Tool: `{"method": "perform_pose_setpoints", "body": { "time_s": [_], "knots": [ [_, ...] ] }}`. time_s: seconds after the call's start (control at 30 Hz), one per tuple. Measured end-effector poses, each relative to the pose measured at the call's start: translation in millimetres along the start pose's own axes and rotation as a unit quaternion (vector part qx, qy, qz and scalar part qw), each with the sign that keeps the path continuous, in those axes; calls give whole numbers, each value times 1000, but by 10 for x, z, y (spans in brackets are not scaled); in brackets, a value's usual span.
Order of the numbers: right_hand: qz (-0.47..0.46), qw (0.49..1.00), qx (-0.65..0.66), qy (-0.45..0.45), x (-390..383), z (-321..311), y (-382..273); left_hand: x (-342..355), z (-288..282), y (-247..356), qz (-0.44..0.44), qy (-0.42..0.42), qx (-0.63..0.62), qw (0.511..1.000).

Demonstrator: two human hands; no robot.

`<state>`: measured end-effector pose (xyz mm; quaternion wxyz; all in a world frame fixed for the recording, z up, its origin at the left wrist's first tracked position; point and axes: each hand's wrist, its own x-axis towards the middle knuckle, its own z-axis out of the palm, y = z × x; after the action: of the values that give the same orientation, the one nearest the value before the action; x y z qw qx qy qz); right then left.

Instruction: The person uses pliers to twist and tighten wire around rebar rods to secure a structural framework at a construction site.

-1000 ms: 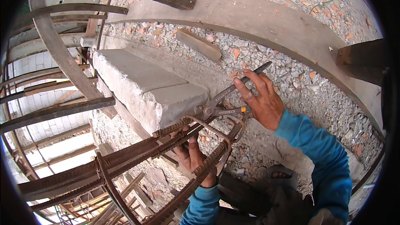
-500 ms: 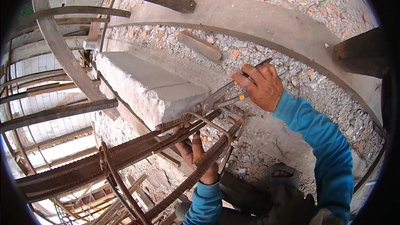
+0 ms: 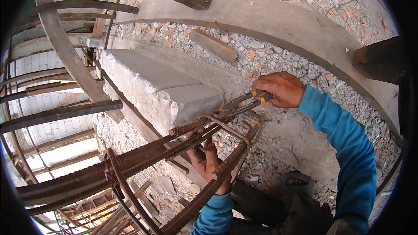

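My right hand [image 3: 281, 89] is closed around the handles of a pair of pincers [image 3: 244, 103], dark grey with yellow-orange bands. Their jaws meet the corner of a bent stirrup [image 3: 226, 127] at the end of a rusty rebar cage [image 3: 148, 156]. Inside the cage, between the upper and lower ribbed bars, is my left hand [image 3: 204, 160]. Its fingers curl up against the upper rebar, partly hidden behind it. Whatever the pincers bite on is too small to make out.
A pale concrete block [image 3: 161, 87] lies just beyond the cage. A curved concrete ledge [image 3: 278, 26] crosses the rubble, where a short wood offcut [image 3: 213, 45] lies. Wooden beams [image 3: 65, 52] rise at left, and a dark post [image 3: 376, 61] stands at right.
The pincer handles, apart before, are now squeezed nearly together. My right hand has moved slightly right and down with them. My left hand stays at the bars.
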<state>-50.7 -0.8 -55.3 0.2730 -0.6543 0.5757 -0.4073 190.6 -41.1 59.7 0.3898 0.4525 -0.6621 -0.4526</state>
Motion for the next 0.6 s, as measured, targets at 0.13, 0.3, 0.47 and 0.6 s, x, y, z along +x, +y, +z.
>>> {"method": "perform_pose_setpoints", "body": {
  "time_s": [0.13, 0.3, 0.47, 0.6],
  "knots": [
    [-92, 918, -338, 188, 180, -300, -89, 3, -31, -90, 34, -3, 39, 999],
    [-31, 949, -264, 167, -127, 136, -321, 10, 4, -166, 69, -7, -5, 998],
    [-2, 983, -129, 127, -288, 373, -511, 18, -34, -189, 99, -50, 35, 993],
    [-24, 999, -34, 35, -222, 156, -394, 36, -79, -301, 54, -36, -81, 995]
  ]
}}
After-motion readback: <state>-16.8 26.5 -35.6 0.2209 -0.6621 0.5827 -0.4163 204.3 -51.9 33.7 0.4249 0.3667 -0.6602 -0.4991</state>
